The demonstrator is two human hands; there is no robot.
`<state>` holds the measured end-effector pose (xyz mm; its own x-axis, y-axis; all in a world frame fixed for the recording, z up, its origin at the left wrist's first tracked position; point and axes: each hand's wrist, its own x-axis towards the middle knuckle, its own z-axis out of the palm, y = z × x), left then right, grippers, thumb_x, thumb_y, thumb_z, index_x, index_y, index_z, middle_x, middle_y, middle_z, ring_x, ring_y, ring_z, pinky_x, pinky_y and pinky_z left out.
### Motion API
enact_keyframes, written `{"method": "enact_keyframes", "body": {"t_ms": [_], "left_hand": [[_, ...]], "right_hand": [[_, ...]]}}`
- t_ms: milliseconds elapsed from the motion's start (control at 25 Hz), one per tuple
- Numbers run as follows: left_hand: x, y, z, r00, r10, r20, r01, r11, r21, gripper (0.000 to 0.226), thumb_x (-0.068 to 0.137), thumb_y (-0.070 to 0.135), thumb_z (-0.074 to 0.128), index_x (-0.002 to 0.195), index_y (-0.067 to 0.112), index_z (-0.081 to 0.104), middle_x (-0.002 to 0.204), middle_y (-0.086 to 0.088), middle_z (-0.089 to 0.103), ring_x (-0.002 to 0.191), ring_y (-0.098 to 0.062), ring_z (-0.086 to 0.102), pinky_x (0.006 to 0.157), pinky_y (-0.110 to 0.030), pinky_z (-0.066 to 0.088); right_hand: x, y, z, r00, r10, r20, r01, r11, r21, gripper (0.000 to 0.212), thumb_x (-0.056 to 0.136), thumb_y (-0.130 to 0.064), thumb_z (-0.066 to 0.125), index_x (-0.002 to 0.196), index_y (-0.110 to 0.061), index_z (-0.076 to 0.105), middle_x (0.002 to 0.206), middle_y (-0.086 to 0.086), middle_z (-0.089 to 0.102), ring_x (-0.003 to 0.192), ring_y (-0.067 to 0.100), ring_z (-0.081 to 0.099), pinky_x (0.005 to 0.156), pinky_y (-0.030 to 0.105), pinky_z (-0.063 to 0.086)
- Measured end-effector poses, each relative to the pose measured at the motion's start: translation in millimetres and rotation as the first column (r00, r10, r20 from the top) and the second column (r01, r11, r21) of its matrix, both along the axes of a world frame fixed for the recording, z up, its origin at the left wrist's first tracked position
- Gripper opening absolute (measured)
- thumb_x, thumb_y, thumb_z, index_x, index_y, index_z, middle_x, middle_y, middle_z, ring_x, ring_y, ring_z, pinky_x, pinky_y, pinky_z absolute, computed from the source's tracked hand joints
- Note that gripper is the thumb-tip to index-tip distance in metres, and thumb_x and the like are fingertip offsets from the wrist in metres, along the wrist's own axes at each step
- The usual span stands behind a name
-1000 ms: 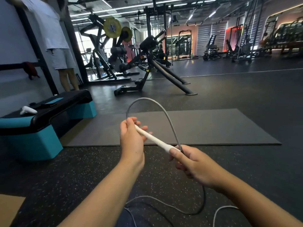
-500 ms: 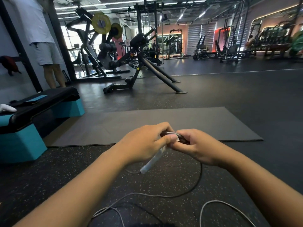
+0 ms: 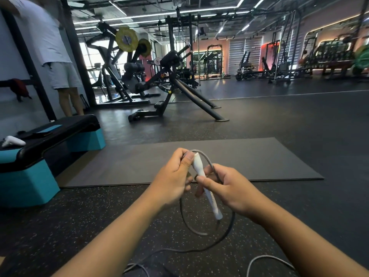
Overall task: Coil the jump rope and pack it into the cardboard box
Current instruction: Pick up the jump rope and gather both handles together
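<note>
Coiling's barely begun: left hand (image 3: 172,183) pinches the rope (image 3: 229,226) against the white handle (image 3: 206,189), right hand (image 3: 231,188) closed round both, needing more slack gathered next

Two hands show: the left hand (image 3: 173,181) and the right hand (image 3: 229,188), together on one white rope handle (image 3: 205,181). One grey mat (image 3: 259,158) lies at twelve o'clock, one step platform (image 3: 50,134) at ten, and one bystander (image 3: 54,56) stands at eleven.

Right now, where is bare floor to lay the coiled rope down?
The grey mat beyond both hands is bare. The speckled floor between it and the teal step is free. Loose rope clutters the floor beneath the forearms.
</note>
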<state>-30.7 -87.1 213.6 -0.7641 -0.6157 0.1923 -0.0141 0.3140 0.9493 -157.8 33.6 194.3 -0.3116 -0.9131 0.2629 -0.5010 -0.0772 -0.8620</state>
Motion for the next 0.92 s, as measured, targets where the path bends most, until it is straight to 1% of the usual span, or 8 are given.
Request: {"method": "enact_keyframes", "body": {"t_ms": [80,240,360,480,600,760,840,920], "left_hand": [[5.1,3.1,2.4,1.000,0.001,0.024,-0.001,1.000,-0.005,0.024,0.108,0.036,0.039,0.106,0.016,0.053,0.067,-0.004,0.042,0.053,-0.011,0.041,0.050,-0.024,0.037],[12.0,0.5,26.3,0.992,0.066,0.104,-0.009,0.883,-0.469,0.023,0.106,0.040,0.045,0.101,0.024,0.061,0.071,0.002,0.060,0.056,-0.015,0.053,0.055,-0.030,0.047],[3.4,-1.1,48.9,0.899,0.149,0.413,0.237,0.626,-0.742,0.044,0.102,0.056,0.040,0.092,0.023,0.067,0.079,0.004,0.069,0.067,-0.007,0.060,0.064,-0.029,0.047],[0.1,-10.2,64.3,0.769,0.131,0.626,0.484,0.521,-0.703,0.054,0.095,0.064,0.042,0.080,0.019,0.068,0.068,0.003,0.065,0.053,-0.002,0.052,0.054,-0.021,0.039],[8.3,-24.7,71.5,0.839,0.046,0.542,0.408,0.607,-0.682,0.050,0.095,0.063,0.040,0.070,0.026,0.062,0.061,0.001,0.054,0.050,-0.009,0.049,0.054,-0.026,0.039],[20.0,-34.4,66.3,0.930,0.042,0.365,0.225,0.721,-0.656,0.054,0.099,0.057,0.040,0.075,0.019,0.068,0.059,0.001,0.051,0.050,-0.017,0.052,0.058,-0.030,0.043],[23.4,-37.8,59.9,0.972,-0.010,0.236,0.134,0.847,-0.515,0.055,0.100,0.055,0.044,0.077,0.011,0.068,0.053,0.004,0.043,0.046,-0.023,0.051,0.059,-0.037,0.051],[24.2,-42.9,52.3,0.994,-0.004,0.112,0.040,0.948,-0.315,0.057,0.101,0.050,0.047,0.082,0.000,0.067,0.051,0.008,0.033,0.041,-0.016,0.041,0.059,-0.047,0.058]], "right_hand": [[-1.5,1.1,1.2,0.995,-0.026,-0.092,0.028,0.999,0.025,0.023,0.101,-0.035,0.059,0.097,-0.013,0.065,0.079,-0.004,0.076,0.073,0.007,0.066,0.073,0.026,0.049],[-3.6,5.1,13.3,0.971,0.011,-0.239,0.012,0.995,0.096,0.025,0.102,-0.038,0.057,0.083,-0.022,0.061,0.070,-0.009,0.064,0.062,0.000,0.052,0.064,0.023,0.042],[-2.1,6.8,22.2,0.958,0.041,-0.284,-0.014,0.995,0.095,0.028,0.102,-0.031,0.059,0.074,-0.031,0.059,0.065,-0.011,0.062,0.058,-0.002,0.051,0.061,0.019,0.040],[-7.2,11.5,25.3,0.949,0.054,-0.311,-0.028,0.996,0.088,0.029,0.095,-0.041,0.067,0.073,-0.022,0.070,0.062,-0.002,0.063,0.055,0.005,0.047,0.058,0.026,0.037],[-24.4,21.3,35.6,0.973,-0.035,-0.229,0.041,0.999,0.024,0.036,0.088,-0.051,0.071,0.081,-0.016,0.077,0.065,0.002,0.066,0.059,0.008,0.053,0.059,0.025,0.042],[-46.5,38.1,44.2,0.997,-0.077,-0.004,0.077,0.997,0.012,0.042,0.086,-0.051,0.068,0.072,-0.012,0.070,0.058,-0.001,0.057,0.056,0.013,0.052,0.056,0.022,0.049],[-54.1,42.2,37.6,0.989,-0.051,0.138,0.045,0.998,0.047,0.047,0.088,-0.059,0.061,0.072,-0.015,0.066,0.061,0.002,0.050,0.056,0.017,0.047,0.065,0.032,0.056],[-56.1,42.8,29.4,0.943,0.016,0.333,-0.032,0.999,0.042,0.048,0.090,-0.066,0.059,0.077,-0.021,0.070,0.067,0.003,0.045,0.056,0.016,0.040,0.073,0.042,0.058]]}}
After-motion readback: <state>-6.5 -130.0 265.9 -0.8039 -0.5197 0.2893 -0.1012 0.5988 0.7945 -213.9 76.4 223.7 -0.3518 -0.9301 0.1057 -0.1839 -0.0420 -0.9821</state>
